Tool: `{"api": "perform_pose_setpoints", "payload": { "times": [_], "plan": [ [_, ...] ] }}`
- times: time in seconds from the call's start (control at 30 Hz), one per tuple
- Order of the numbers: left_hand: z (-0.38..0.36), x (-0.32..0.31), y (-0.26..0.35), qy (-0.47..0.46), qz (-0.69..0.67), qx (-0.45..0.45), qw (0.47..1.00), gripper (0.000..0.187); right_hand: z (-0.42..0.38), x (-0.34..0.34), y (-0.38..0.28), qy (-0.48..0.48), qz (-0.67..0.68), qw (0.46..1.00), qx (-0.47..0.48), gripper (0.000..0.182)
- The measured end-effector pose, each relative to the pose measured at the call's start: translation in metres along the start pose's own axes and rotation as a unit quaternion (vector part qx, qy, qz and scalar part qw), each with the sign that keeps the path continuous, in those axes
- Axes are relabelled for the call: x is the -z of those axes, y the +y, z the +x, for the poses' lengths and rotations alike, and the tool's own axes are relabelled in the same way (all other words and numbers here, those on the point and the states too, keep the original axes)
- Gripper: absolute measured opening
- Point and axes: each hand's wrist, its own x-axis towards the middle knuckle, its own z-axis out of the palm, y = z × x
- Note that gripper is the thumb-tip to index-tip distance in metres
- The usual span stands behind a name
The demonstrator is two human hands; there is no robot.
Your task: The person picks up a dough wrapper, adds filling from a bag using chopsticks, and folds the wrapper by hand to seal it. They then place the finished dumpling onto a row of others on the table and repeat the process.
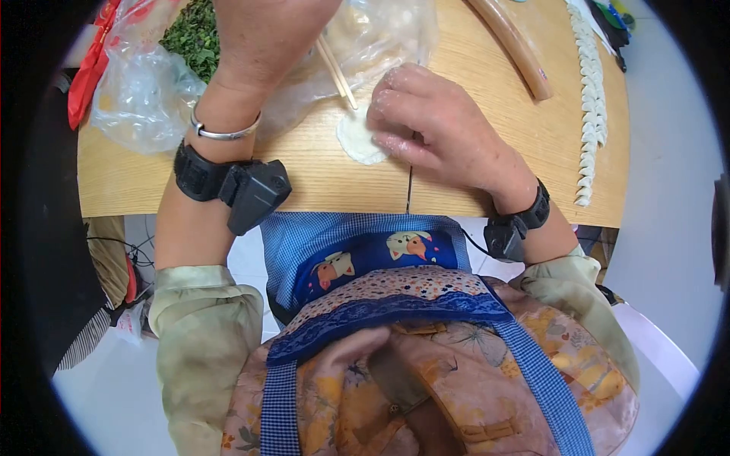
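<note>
A flat, round dumpling wrapper [357, 140] of pale dough lies near the front of the wooden table. My right hand [441, 121], dusted with flour, curls over the wrapper's right edge with thumb and fingers closed on it. At the top, my left hand [277, 30] is partly cut off by the frame, and its fingers are hidden. A pair of wooden chopsticks [334, 70] runs out from under it, their tips at the wrapper's upper edge; the hand appears to grip them. Chopped green filling [196, 42] sits just left of this hand.
Clear plastic bags [144, 106] spread around the filling, with a red wrapper [91, 72] at the far left. A brown wooden rod [511, 45] lies at the upper right. Overlapping folded dumplings [589, 114] line the right side of the table [327, 190].
</note>
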Motion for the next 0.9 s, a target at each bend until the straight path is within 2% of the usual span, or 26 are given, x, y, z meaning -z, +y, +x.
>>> {"api": "perform_pose_setpoints", "payload": {
  "times": [0.17, 0.23, 0.43, 0.53, 0.77, 0.9],
  "plan": [
    [0.000, -0.001, 0.001, 0.000, 0.017, 0.004, 1.000, 0.014, 0.001, 0.010, 0.001, -0.003, 0.018, 1.000, 0.020, 0.023],
    [-0.002, -0.003, -0.001, 0.009, -0.035, 0.024, 0.999, 0.014, 0.000, 0.010, 0.003, -0.005, 0.002, 1.000, 0.028, 0.021],
    [0.000, -0.001, -0.003, -0.006, 0.003, -0.004, 1.000, 0.014, 0.000, 0.009, 0.006, 0.006, 0.012, 1.000, 0.025, 0.013],
    [-0.001, -0.001, -0.003, -0.009, -0.028, 0.016, 0.999, 0.014, -0.001, 0.009, 0.007, 0.010, 0.033, 0.999, 0.015, 0.009],
    [-0.001, -0.002, 0.000, -0.009, 0.040, -0.017, 0.999, 0.014, -0.003, 0.010, 0.009, 0.017, 0.081, 0.996, -0.018, 0.011],
    [-0.001, -0.001, -0.002, -0.013, 0.039, -0.013, 0.999, 0.013, -0.002, 0.010, 0.009, -0.011, 0.045, 0.999, 0.016, 0.019]
  ]
}}
